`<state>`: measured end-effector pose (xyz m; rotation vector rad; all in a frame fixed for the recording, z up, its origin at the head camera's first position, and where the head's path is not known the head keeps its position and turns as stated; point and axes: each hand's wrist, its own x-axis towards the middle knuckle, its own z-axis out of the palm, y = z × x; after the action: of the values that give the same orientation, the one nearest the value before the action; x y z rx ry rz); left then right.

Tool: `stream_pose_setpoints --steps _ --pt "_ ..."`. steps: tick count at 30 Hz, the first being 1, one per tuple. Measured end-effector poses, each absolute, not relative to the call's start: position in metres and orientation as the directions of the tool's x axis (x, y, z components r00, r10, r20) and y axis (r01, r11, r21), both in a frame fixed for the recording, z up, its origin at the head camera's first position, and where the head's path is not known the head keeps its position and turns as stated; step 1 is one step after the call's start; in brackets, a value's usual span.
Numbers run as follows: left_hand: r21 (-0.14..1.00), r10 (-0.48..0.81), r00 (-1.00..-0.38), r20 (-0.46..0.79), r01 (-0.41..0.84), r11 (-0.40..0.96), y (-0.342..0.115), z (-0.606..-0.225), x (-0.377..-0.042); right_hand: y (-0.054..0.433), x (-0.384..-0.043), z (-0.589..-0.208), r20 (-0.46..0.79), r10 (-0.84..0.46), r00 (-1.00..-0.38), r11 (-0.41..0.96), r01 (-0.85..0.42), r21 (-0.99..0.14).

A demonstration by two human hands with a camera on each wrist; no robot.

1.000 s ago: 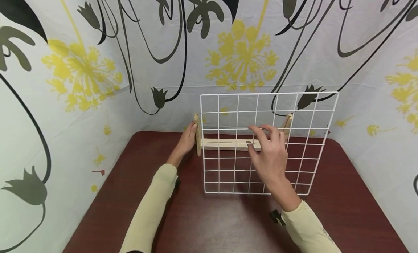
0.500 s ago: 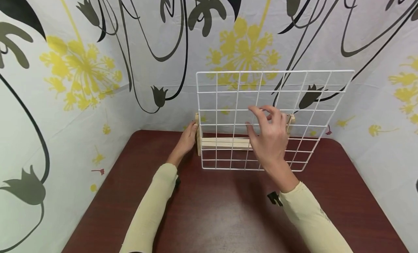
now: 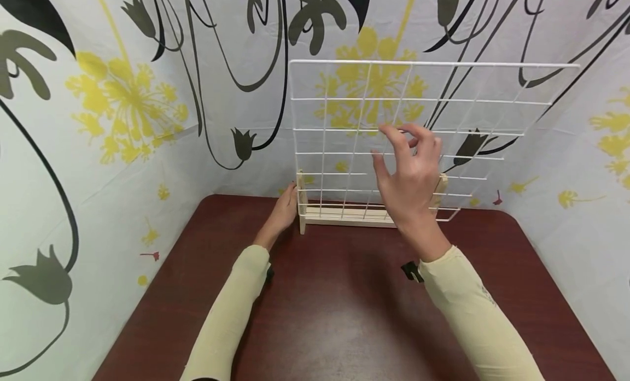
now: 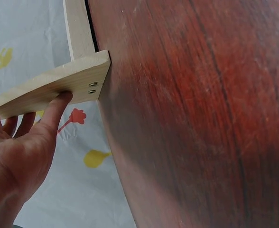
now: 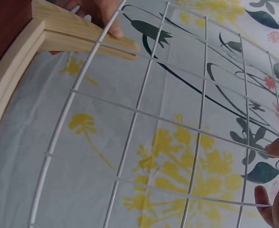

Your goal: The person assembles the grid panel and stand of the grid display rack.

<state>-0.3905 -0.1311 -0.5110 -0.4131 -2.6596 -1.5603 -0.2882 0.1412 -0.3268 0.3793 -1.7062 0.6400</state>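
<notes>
A light wooden stand point(image 3: 349, 221) with two side uprights sits at the back of the table. My left hand point(image 3: 283, 214) grips its left upright. In the left wrist view, the thumb lies on the outer face of that wooden upright point(image 4: 85, 76) near two screws, and the fingers reach behind it. My right hand point(image 3: 412, 179) holds a white wire grid panel point(image 3: 394, 62) by its middle wires, with fingers and thumb bent. The panel leans with its top toward the back wall, and its bottom edge overlaps the stand's crossbar. The right palm hides part of the stand.
The dark red-brown table point(image 3: 315, 304) has rounded back corners. Patterned fabric point(image 3: 206, 58) with flowers hangs close behind it and along both sides. Dark wrist straps point(image 3: 412, 271) show at the sleeves.
My right hand has raised the wire grid panel and moved it back and up, tilting its top away. Its bottom edge has risen from in front of the stand to the crossbar. The left hand stays put.
</notes>
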Motion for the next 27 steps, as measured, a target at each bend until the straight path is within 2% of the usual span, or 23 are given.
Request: stream_pose_setpoints --steps 10,19,27 --pt "0.840 0.179 -0.968 0.178 0.244 0.485 -0.129 -0.509 -0.388 0.127 -0.296 -0.298 0.991 0.094 -0.098 0.762 -0.634 -0.134" --pt "0.838 0.175 -0.962 0.211 0.270 0.475 -0.130 -0.510 -0.387 0.122 -0.311 -0.282 0.991 0.119 -0.057 0.768 -0.627 -0.129" --pt "0.835 0.170 -0.963 0.211 0.268 0.481 -0.129 -0.510 -0.388 0.121 -0.327 -0.283 0.987 0.153 -0.038 0.768 -0.625 -0.143"
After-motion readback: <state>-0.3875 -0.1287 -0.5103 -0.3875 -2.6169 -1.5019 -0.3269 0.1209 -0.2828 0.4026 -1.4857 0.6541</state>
